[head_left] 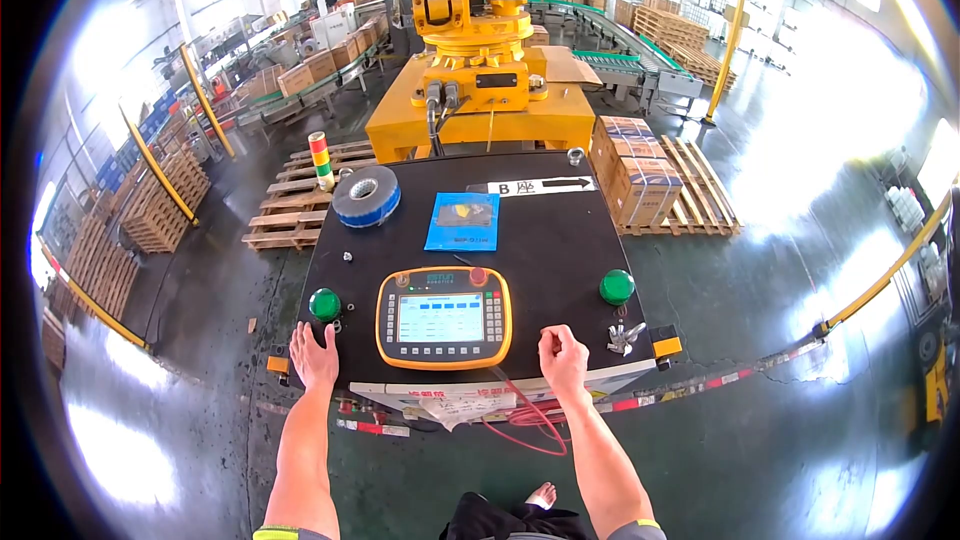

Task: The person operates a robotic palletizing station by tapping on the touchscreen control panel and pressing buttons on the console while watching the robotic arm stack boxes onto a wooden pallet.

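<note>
My left hand (315, 356) lies flat at the near left edge of the black cabinet top (420, 215), fingers out, just below a green button (324, 304). Near the front edge, right of the teach pendant, my right hand (564, 360) rests with its fingers curled closed; whether anything is inside is hidden. Between the hands lies the orange-framed teach pendant (444, 318), its screen lit and a red knob at its top right. Another green button (617, 287) and a bunch of keys (626, 338) are to the right of my right hand.
A blue tape roll (366, 197) and a blue booklet (462, 222) lie farther back on the cabinet. Behind it stands a yellow robot arm (470, 35), with boxes (640, 185) on a pallet at right. Red cable (540, 420) hangs at the front.
</note>
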Motion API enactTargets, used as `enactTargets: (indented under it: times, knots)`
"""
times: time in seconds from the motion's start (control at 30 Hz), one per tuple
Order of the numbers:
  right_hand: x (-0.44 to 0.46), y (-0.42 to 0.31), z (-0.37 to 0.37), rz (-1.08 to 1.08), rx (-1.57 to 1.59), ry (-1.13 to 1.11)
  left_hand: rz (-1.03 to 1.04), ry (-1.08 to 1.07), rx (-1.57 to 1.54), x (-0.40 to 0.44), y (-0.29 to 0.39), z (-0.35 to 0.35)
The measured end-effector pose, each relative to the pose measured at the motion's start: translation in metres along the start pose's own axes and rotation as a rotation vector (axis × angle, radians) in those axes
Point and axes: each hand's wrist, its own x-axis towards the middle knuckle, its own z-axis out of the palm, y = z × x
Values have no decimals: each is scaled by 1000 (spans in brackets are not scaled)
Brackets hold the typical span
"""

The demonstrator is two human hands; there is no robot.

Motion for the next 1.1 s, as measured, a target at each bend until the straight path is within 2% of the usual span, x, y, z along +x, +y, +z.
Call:
enactTargets:
  times: [1.1]
  knots:
    - [0,-2,0,-21,-1,48,12,5,17,0,0,1]
